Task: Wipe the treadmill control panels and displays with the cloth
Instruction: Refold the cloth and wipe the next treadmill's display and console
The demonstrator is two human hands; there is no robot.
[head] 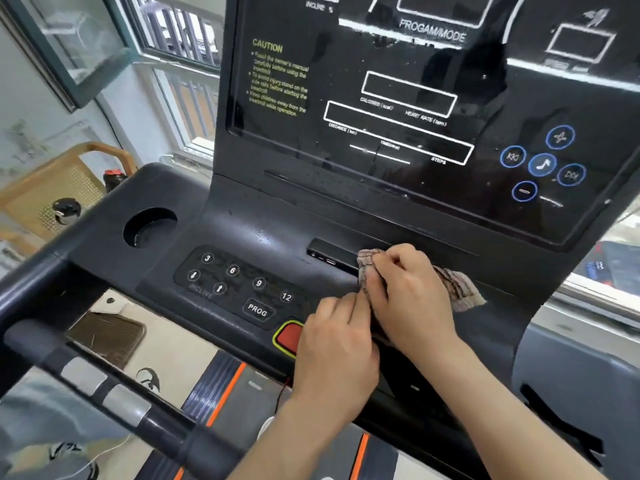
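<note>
While both forearms reached in from the near edge, the left hand [337, 344] lay closest, fingers curled and pinching the lower edge of the cloth [457, 289] just above the red stop button [289, 336]. Touching it on the far side, the right hand [410, 296] was closed over the bunched middle of the cloth, fingertips [379, 263] pressing the gathered end against the lower control panel [242, 233] by a small dark slot [332, 252]. A loose corner of the cloth trailed out to the right of that hand, flat on the panel. The cloth looked thin, soft and limp, light enough to move with a fingertip, so it would likely fold or slip unless held wadded in the palm; a grip on the bunched centre seemed the surest hold. To the left sat the number buttons [232, 270] and the cup holder [150, 226], well apart from the hands. Farther up, the upright display [398, 105] was glossy and speckled with droplets, smooth and probably slick under a wipe, with round blue buttons [542, 164] at its right.
</note>
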